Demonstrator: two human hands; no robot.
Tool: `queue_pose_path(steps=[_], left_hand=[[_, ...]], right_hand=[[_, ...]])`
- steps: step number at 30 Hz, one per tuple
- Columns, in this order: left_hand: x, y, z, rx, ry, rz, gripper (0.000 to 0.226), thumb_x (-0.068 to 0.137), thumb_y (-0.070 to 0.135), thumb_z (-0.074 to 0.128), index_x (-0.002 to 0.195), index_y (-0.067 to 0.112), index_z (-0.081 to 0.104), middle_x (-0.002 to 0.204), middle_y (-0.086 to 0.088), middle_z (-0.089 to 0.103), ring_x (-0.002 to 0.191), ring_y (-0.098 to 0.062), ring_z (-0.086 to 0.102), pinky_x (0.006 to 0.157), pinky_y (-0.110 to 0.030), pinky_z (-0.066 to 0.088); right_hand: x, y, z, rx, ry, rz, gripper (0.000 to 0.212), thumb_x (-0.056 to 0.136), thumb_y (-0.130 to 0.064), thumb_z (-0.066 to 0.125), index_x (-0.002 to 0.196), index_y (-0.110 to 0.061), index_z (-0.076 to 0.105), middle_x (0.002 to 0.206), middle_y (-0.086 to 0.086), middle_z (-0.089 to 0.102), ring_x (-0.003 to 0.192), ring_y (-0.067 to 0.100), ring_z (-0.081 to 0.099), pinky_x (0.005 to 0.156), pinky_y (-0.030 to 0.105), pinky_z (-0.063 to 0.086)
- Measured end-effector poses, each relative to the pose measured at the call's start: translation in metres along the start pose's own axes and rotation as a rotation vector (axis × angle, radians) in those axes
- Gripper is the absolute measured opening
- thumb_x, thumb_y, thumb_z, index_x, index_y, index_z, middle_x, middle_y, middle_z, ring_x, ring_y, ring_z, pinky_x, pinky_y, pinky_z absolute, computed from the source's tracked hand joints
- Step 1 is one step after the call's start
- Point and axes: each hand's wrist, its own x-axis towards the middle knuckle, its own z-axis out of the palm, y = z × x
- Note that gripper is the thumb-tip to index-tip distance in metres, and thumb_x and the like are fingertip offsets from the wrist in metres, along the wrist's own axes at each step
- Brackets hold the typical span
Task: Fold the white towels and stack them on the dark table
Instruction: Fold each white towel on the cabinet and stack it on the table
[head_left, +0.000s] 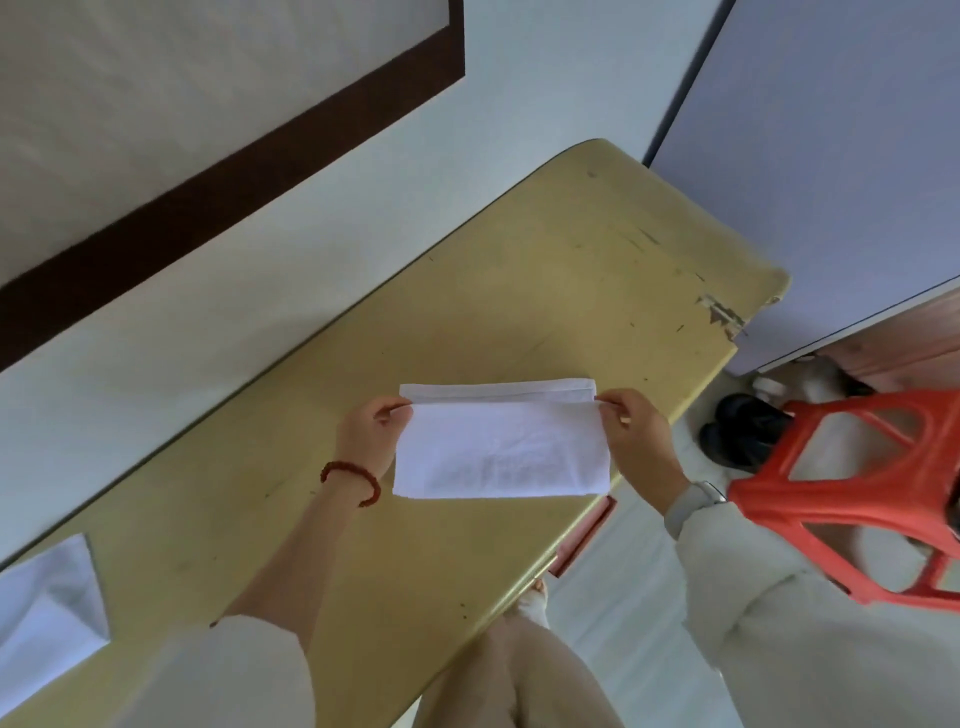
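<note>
because the white towel (501, 447) is pinched at its two upper corners and held flat over the yellowish table (519, 291), the top layer seems ready to be lined up with the strip showing along its 12 o'clock edge. the left hand (371, 434), at the towel's 9 o'clock, nips one corner between thumb and curled fingers; the right hand (636, 436), at 3 o'clock, does the same. more white cloth (47, 618) lies well apart, toward 8 o'clock. no dark table is in view.
</note>
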Motion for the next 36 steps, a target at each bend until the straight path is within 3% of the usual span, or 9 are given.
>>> queue_pose_path(steps=[8, 15, 19, 26, 30, 33, 36], left_hand=[[0.035, -0.011, 0.019, 0.035, 0.106, 0.001, 0.020, 0.090, 0.013, 0.053, 0.101, 0.008, 0.068, 0.088, 0.001, 0.064, 0.083, -0.011, 0.054, 0.072, -0.018, 0.037], [0.048, -0.015, 0.022, 0.117, 0.117, 0.041, 0.018, 0.089, 0.016, 0.055, 0.100, 0.012, 0.069, 0.084, 0.001, 0.065, 0.075, -0.011, 0.055, 0.066, -0.018, 0.040], [0.051, -0.015, 0.021, 0.131, 0.117, 0.019, 0.015, 0.088, 0.019, 0.056, 0.096, 0.013, 0.067, 0.086, 0.003, 0.064, 0.079, -0.012, 0.056, 0.071, -0.024, 0.043], [0.060, -0.012, 0.020, 0.275, 0.080, -0.018, 0.017, 0.090, 0.026, 0.053, 0.100, 0.016, 0.063, 0.088, 0.005, 0.061, 0.080, -0.013, 0.054, 0.070, -0.026, 0.042], [0.058, -0.004, 0.021, 0.341, 0.126, -0.055, 0.020, 0.089, 0.028, 0.052, 0.103, 0.016, 0.060, 0.101, 0.000, 0.061, 0.086, -0.016, 0.055, 0.070, -0.028, 0.041], [0.046, -0.004, 0.025, 0.475, 0.269, 0.202, 0.024, 0.090, 0.021, 0.045, 0.107, 0.009, 0.058, 0.108, -0.013, 0.057, 0.098, -0.030, 0.052, 0.075, -0.037, 0.042], [0.023, -0.008, 0.041, 0.597, 0.249, 0.530, 0.035, 0.085, 0.018, 0.035, 0.109, 0.009, 0.059, 0.112, -0.012, 0.060, 0.098, -0.034, 0.056, 0.080, -0.042, 0.046]], right_hand=[[0.045, 0.011, 0.021, -0.100, 0.058, 0.008, 0.020, 0.091, -0.008, 0.048, 0.107, -0.004, 0.060, 0.104, 0.011, 0.063, 0.095, 0.022, 0.055, 0.077, 0.023, 0.036], [0.058, 0.010, 0.026, -0.176, 0.058, 0.022, 0.020, 0.091, -0.012, 0.049, 0.107, -0.006, 0.061, 0.103, 0.009, 0.061, 0.086, 0.014, 0.049, 0.074, 0.021, 0.034], [0.063, 0.008, 0.027, -0.217, 0.062, 0.009, 0.018, 0.092, -0.011, 0.048, 0.104, -0.006, 0.061, 0.100, 0.008, 0.059, 0.082, 0.014, 0.047, 0.064, 0.014, 0.027], [0.063, 0.010, 0.031, -0.269, 0.082, -0.030, 0.013, 0.091, -0.008, 0.049, 0.099, -0.002, 0.058, 0.100, 0.012, 0.050, 0.074, 0.018, 0.043, 0.064, 0.020, 0.029], [0.058, 0.009, 0.029, -0.338, 0.151, -0.075, 0.021, 0.093, -0.011, 0.047, 0.103, -0.001, 0.062, 0.109, 0.016, 0.051, 0.088, 0.028, 0.052, 0.069, 0.030, 0.038], [0.041, 0.003, 0.033, -0.558, 0.291, -0.369, 0.031, 0.087, -0.010, 0.038, 0.100, -0.002, 0.065, 0.105, 0.018, 0.061, 0.095, 0.035, 0.058, 0.077, 0.040, 0.046], [0.016, 0.006, 0.056, -0.727, 0.196, -0.583, 0.041, 0.081, -0.007, 0.036, 0.116, -0.001, 0.056, 0.122, 0.019, 0.058, 0.118, 0.035, 0.051, 0.102, 0.052, 0.036]])
